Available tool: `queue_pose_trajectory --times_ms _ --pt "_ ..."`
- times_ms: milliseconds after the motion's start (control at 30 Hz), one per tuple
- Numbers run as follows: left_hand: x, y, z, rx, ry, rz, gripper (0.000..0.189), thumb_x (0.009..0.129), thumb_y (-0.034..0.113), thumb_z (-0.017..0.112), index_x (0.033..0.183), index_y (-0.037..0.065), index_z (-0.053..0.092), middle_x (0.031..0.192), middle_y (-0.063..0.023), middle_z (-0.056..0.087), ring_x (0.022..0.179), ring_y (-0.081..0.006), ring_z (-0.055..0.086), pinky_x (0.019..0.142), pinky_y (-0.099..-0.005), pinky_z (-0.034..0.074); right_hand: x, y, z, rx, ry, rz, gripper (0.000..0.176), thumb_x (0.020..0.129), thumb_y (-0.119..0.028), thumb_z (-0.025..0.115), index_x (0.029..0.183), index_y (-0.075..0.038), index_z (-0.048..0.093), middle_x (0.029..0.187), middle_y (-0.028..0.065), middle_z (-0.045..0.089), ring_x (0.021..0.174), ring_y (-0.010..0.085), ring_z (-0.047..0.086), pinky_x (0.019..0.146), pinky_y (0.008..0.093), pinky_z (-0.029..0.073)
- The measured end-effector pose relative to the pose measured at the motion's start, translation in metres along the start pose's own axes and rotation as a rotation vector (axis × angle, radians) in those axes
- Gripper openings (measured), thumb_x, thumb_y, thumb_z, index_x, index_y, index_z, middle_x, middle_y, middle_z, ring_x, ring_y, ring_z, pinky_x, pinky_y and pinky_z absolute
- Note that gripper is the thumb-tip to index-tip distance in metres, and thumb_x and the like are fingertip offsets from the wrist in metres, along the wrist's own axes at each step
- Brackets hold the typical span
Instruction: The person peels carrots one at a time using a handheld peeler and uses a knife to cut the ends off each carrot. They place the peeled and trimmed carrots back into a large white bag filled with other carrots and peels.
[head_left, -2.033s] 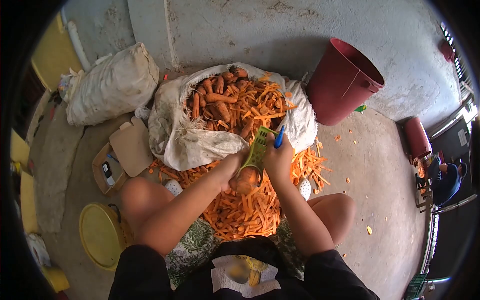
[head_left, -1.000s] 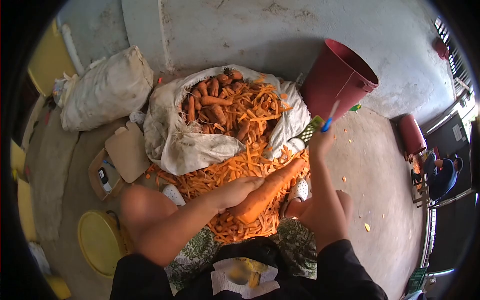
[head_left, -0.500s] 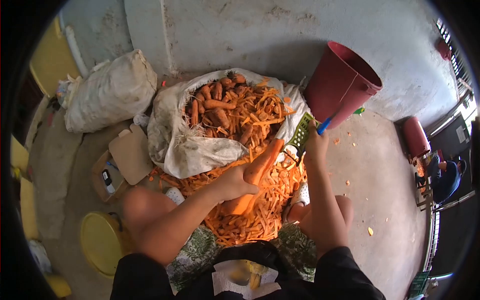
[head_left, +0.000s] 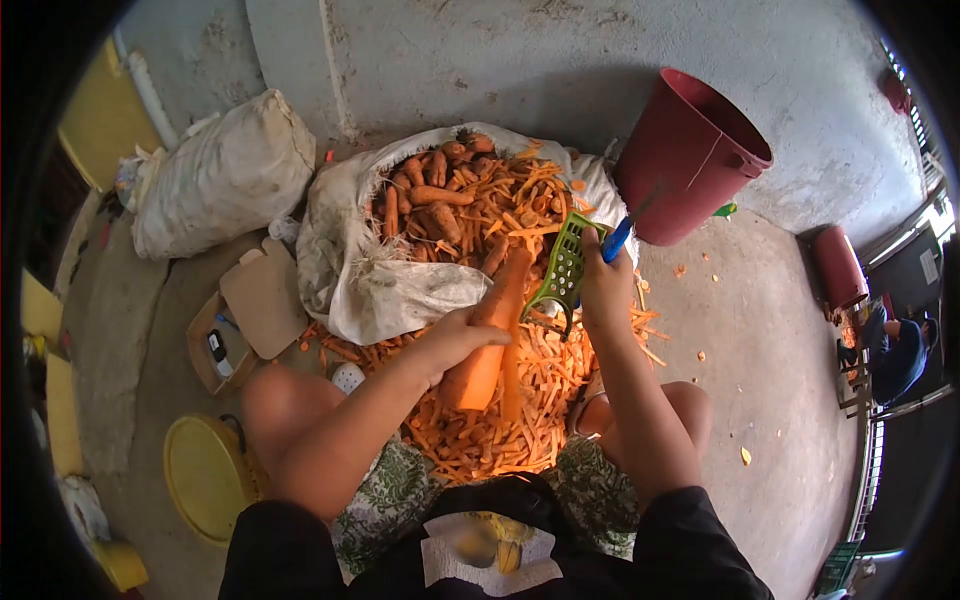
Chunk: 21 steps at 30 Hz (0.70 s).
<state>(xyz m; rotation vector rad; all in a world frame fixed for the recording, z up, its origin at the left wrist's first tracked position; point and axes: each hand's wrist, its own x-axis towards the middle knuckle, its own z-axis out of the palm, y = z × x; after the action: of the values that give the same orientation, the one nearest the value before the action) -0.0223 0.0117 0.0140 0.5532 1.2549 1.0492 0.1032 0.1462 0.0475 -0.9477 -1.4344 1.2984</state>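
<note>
My left hand [head_left: 462, 342] is wrapped round a big, mostly peeled carrot [head_left: 490, 350], tilted with its narrow end up and away. A long strip of peel [head_left: 511, 385] hangs along the carrot's right side. In my right hand [head_left: 606, 285] is a green perforated peeler [head_left: 566, 262], close to the right of the carrot. The same hand also holds a blue-handled knife [head_left: 620, 238], its thin blade pointing up and to the right. Below both hands lies a heap of orange peelings [head_left: 500, 440] between my feet.
Behind the heap, an open white sack [head_left: 345, 270] holds unpeeled carrots [head_left: 440, 195] and peelings. A red bin [head_left: 665, 165] stands back right; a full sack [head_left: 230, 175] leans back left. Left are a cardboard box [head_left: 265, 305] and a yellow bucket [head_left: 205, 480]. A person [head_left: 900, 360] sits far right.
The carrot has swung more upright and moved slightly left. My right hand with the peeler and knife has shifted left and a little down, and a peel strip now hangs beside the carrot.
</note>
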Motion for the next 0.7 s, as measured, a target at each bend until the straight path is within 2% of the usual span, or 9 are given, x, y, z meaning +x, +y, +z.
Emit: queue_pose_trajectory --times_ms 33,100,200,333,433,500,533,633,700 --pt "0.000 0.000 0.000 0.001 0.000 0.000 0.050 0.074 0.018 0.063 0.116 -0.002 0.045 0.103 -0.0137 0.054 0.091 -0.0231 0.055 0.081 -0.0323 0.044 0.001 0.001 -0.001 0.001 0.001 0.000 0.021 0.086 -0.021 0.052 0.073 -0.005 0.048 0.057 -0.0052 0.039 0.050 0.0044 0.033 0.045 0.0224 0.028" --pt "0.002 -0.001 -0.001 -0.091 0.029 -0.011 0.044 0.079 0.025 0.058 0.112 -0.001 0.044 0.099 -0.0125 0.054 0.084 -0.0208 0.058 0.071 -0.0332 0.049 0.005 0.004 -0.003 -0.049 0.001 -0.004 0.021 0.086 -0.021 0.052 0.072 -0.006 0.047 0.057 -0.0054 0.038 0.050 0.0045 0.032 0.045 0.0226 0.028" --pt "0.012 -0.006 -0.005 -0.252 0.116 -0.060 0.041 0.083 0.029 0.052 0.111 0.000 0.044 0.097 -0.0110 0.056 0.082 -0.0201 0.058 0.071 -0.0339 0.050 0.006 0.003 -0.004 -0.033 0.007 0.038 0.022 0.086 -0.021 0.052 0.071 -0.006 0.045 0.057 -0.0052 0.038 0.051 0.0045 0.032 0.046 0.0226 0.028" --pt "0.017 -0.010 -0.011 -0.313 0.170 -0.045 0.039 0.086 0.031 0.047 0.111 0.001 0.044 0.093 -0.0102 0.057 0.078 -0.0194 0.059 0.069 -0.0340 0.050 0.003 0.000 -0.003 -0.018 0.003 0.035 0.023 0.086 -0.022 0.053 0.071 -0.006 0.045 0.058 -0.0046 0.039 0.052 0.0046 0.033 0.047 0.0227 0.028" --pt "0.011 -0.003 -0.007 -0.377 0.056 -0.047 0.037 0.087 0.031 0.046 0.111 0.003 0.045 0.091 -0.0088 0.058 0.076 -0.0174 0.060 0.066 -0.0321 0.051 0.001 0.010 0.001 -0.057 0.008 0.037 0.022 0.086 -0.023 0.053 0.075 -0.005 0.048 0.059 -0.0043 0.040 0.053 0.0049 0.034 0.047 0.0226 0.029" --pt "0.007 0.003 -0.003 -0.292 -0.026 -0.054 0.034 0.088 0.030 0.045 0.109 0.004 0.047 0.091 -0.0073 0.058 0.075 -0.0154 0.060 0.064 -0.0297 0.051 -0.006 0.014 0.010 0.123 -0.066 0.142 0.021 0.086 -0.024 0.054 0.080 -0.004 0.050 0.060 -0.0033 0.043 0.053 0.0059 0.036 0.048 0.0228 0.031" --pt "0.008 0.002 -0.003 -0.386 -0.094 -0.050 0.032 0.089 0.030 0.042 0.107 0.004 0.049 0.091 -0.0059 0.059 0.077 -0.0136 0.059 0.063 -0.0281 0.051 -0.011 0.012 0.012 0.104 -0.112 0.224 0.021 0.086 -0.025 0.054 0.082 -0.004 0.051 0.063 -0.0022 0.046 0.053 0.0070 0.039 0.049 0.0228 0.033" --pt "0.005 0.010 0.009 -0.412 -0.109 -0.010 0.032 0.091 0.029 0.037 0.107 0.004 0.049 0.091 -0.0056 0.059 0.076 -0.0132 0.059 0.063 -0.0281 0.051 -0.029 0.010 0.024 0.159 -0.141 0.216 0.020 0.086 -0.022 0.054 0.083 -0.003 0.051 0.062 -0.0016 0.047 0.053 0.0070 0.042 0.049 0.0228 0.034" --pt "0.010 0.010 0.011 -0.469 -0.141 0.005 0.032 0.092 0.028 0.033 0.107 0.004 0.048 0.091 -0.0055 0.058 0.075 -0.0129 0.059 0.063 -0.0280 0.052 -0.033 0.018 0.024 0.052 -0.152 0.187 0.019 0.086 -0.020 0.053 0.081 -0.002 0.050 0.061 -0.0006 0.047 0.054 0.0067 0.041 0.048 0.0236 0.034"
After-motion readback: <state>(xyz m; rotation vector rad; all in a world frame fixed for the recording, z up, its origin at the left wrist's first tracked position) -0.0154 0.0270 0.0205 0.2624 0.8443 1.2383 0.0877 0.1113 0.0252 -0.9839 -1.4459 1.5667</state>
